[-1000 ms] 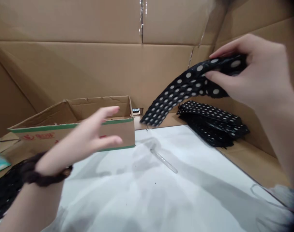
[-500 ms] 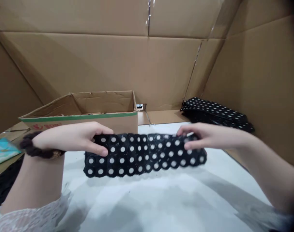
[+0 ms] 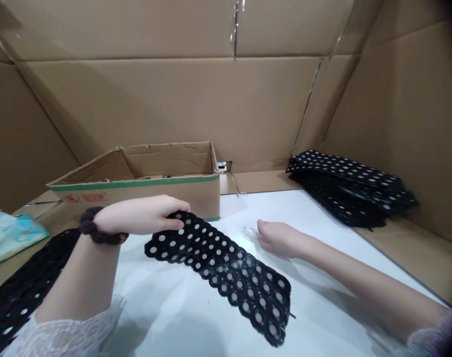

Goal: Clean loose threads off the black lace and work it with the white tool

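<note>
My left hand [image 3: 155,215] pinches the upper left end of a black strip with rows of white dots [image 3: 229,267], thumb in front. The strip slants down to the right, and its lower right end hangs towards the white table [image 3: 181,322], with a short thread-like bit sticking out there. Apart from the strip, to its right, my right hand [image 3: 280,239] is closed with its fingertips together. A small crumpled bit of clear plastic [image 3: 250,232] shows at those fingertips; its exact shape is hard to make out.
An open cardboard box [image 3: 173,188] with green edging stands at the back left. Black dotted pieces [image 3: 352,183] lie piled at the right. More black perforated material [image 3: 35,267] and a blue-white packet [image 3: 13,235] are at the left. Cardboard walls [image 3: 166,104] enclose the table.
My right hand has let go of the strip's right end and moved down to the clear plastic. The strip, level between both hands before, now droops to the right from my left hand.
</note>
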The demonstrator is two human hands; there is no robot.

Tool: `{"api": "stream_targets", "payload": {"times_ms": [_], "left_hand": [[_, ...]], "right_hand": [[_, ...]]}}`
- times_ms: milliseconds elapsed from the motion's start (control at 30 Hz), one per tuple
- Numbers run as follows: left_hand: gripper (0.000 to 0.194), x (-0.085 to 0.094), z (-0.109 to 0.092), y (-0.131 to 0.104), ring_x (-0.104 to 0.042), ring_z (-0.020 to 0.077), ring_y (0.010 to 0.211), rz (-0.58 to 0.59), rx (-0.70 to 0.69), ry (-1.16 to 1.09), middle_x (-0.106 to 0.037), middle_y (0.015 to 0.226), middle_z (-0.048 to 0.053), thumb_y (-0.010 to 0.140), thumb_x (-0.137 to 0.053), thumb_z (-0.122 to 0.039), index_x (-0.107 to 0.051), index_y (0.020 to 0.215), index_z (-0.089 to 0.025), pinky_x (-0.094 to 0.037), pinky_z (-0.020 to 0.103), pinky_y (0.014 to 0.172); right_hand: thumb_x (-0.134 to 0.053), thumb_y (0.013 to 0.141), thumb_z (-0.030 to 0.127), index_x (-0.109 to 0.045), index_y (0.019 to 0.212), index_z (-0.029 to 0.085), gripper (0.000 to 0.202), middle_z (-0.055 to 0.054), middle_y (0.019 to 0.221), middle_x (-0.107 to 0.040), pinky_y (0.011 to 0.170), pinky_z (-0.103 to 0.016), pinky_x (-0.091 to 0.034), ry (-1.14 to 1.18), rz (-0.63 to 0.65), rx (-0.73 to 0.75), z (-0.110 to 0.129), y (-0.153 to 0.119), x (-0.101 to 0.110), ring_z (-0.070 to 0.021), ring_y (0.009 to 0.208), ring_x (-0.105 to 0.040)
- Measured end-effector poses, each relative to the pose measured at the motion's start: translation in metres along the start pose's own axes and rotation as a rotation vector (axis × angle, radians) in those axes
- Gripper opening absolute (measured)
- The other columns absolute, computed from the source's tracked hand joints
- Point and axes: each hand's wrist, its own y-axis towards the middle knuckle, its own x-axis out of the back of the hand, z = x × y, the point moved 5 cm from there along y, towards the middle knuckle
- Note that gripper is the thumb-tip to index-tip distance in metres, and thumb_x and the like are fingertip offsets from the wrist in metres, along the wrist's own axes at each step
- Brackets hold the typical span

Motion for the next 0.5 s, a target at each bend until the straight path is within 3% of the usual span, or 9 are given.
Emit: {"api": "stream_targets", "payload": {"times_ms": [67,133,200,267,333,367,433,500], "left_hand": [[0.021,-0.006,-0.001,0.000,-0.054,0.0156,0.079,0.117,-0.035,-0.020,-0.061,0.088,0.001,0.079,-0.043,-0.031,-0.058,0.091,-0.022,-0.040,0.022,0.070],[0.021,-0.007,-0.001,0.001,-0.053,0.0157,0.081,0.139,-0.039,-0.042,-0.059,0.092,0.001,0.081,-0.039,-0.029,-0.054,0.094,-0.022,-0.038,0.022,0.070],[0.018,-0.006,0.000,0.002,-0.052,0.0155,0.080,0.105,-0.017,-0.046,-0.058,0.091,0.001,0.080,-0.041,-0.029,-0.051,0.093,-0.021,-0.037,0.022,0.067],[0.016,-0.006,0.000,0.003,-0.051,0.0149,0.076,0.075,0.001,-0.033,-0.057,0.088,0.001,0.078,-0.043,-0.030,-0.049,0.090,-0.020,-0.036,0.022,0.064],[0.014,-0.006,-0.002,0.004,-0.050,0.0143,0.073,0.063,0.001,-0.018,-0.057,0.084,0.000,0.078,-0.044,-0.029,-0.047,0.087,-0.020,-0.035,0.022,0.061],[0.012,-0.005,-0.004,0.004,-0.050,0.0141,0.072,0.059,-0.008,-0.018,-0.057,0.084,0.000,0.078,-0.043,-0.029,-0.047,0.086,-0.020,-0.035,0.022,0.061],[0.011,-0.004,-0.008,0.003,-0.050,0.0139,0.073,0.043,-0.032,-0.040,-0.057,0.084,0.000,0.078,-0.043,-0.027,-0.047,0.085,-0.020,-0.035,0.022,0.061],[0.010,0.000,-0.011,0.002,-0.050,0.0137,0.074,0.012,-0.048,-0.083,-0.056,0.084,0.000,0.078,-0.042,-0.026,-0.047,0.084,-0.020,-0.035,0.022,0.063]], "right_hand": [[-0.037,0.081,0.026,-0.043,0.104,0.014,0.027,-0.001,0.057,-0.051,0.052,-0.026,-0.035,0.079,-0.060,0.009,0.000,-0.003,0.008,-0.0151,0.051,-0.049],[-0.031,0.085,0.028,-0.033,0.118,0.017,0.035,0.004,0.055,-0.044,0.052,-0.025,-0.035,0.303,-0.221,0.025,0.003,-0.008,0.021,-0.0132,0.047,-0.045],[-0.029,0.087,0.033,-0.043,0.109,0.020,0.029,0.004,0.055,-0.043,0.052,-0.025,-0.036,0.526,-0.286,0.033,0.009,-0.011,0.024,-0.0129,0.050,-0.046],[-0.032,0.086,0.039,-0.049,0.100,0.019,0.030,-0.001,0.068,-0.054,0.059,-0.026,-0.041,0.698,-0.213,0.040,0.018,-0.013,0.014,-0.0140,0.061,-0.052],[-0.046,0.080,0.041,-0.044,0.114,0.021,0.040,-0.006,0.099,-0.057,0.071,-0.030,-0.044,0.823,-0.064,0.099,0.031,-0.016,-0.004,-0.0164,0.081,-0.056],[-0.054,0.075,0.040,-0.041,0.118,0.022,0.049,-0.007,0.105,-0.056,0.078,-0.031,-0.043,0.841,-0.003,0.122,0.037,-0.018,-0.013,-0.0181,0.090,-0.055],[-0.066,0.065,0.036,-0.040,0.120,0.024,0.061,-0.005,0.108,-0.054,0.086,-0.034,-0.040,0.781,0.028,0.138,0.045,-0.021,-0.027,-0.0202,0.098,-0.051],[-0.065,0.065,0.030,-0.040,0.118,0.027,0.059,-0.003,0.102,-0.055,0.082,-0.033,-0.041,0.728,0.019,0.130,0.049,-0.024,-0.033,-0.0188,0.091,-0.052]]}}
